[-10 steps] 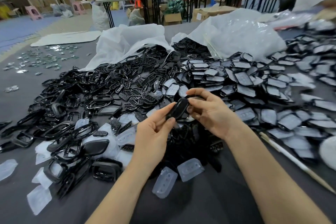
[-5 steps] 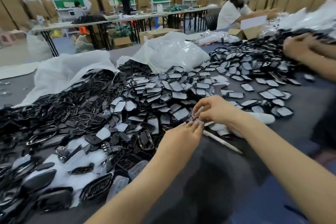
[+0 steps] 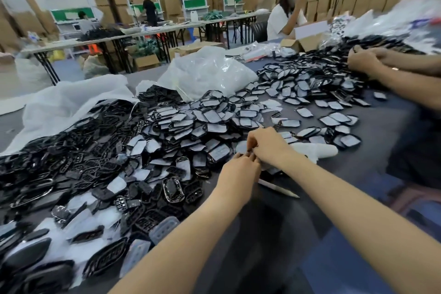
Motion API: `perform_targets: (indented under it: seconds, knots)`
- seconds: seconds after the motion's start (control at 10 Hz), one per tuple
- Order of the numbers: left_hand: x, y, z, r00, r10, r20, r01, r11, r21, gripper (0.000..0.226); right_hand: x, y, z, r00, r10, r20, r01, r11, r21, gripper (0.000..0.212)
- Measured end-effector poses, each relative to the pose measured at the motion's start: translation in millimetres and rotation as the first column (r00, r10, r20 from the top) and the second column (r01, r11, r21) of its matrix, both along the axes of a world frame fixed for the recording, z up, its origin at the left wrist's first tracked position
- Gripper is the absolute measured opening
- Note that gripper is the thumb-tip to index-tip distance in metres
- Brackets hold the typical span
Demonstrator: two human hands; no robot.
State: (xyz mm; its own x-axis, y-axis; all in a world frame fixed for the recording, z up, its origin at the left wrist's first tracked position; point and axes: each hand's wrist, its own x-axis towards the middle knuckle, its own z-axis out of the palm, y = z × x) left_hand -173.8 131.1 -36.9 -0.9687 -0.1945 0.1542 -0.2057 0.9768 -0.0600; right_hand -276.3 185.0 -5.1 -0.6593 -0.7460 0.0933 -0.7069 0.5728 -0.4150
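Plenty left: the right hand (image 3: 268,148) has its fingers clamped on a grey film-backed black plastic shell (image 3: 241,146), the left hand (image 3: 239,174) touches it with fingers straight, and a heap of bare black plastic frames (image 3: 71,150) is waiting.

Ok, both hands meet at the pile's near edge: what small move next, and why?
Probably lower and let go onto the pile of grey-faced pieces: left hand and right hand meet fingertip to fingertip just above its near edge. What they hold is hidden.
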Motion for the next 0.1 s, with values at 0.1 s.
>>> perform_targets:
  seconds: [0.1]
  knots:
    - [13.4, -2.7, 8.1, 0.997, -0.049, -0.054, 0.052, 0.996, 0.072, 0.060, 12.0, 2.0, 21.0, 0.999, 0.012, 0.030, -0.003, 0.961, -0.276, 0.019]
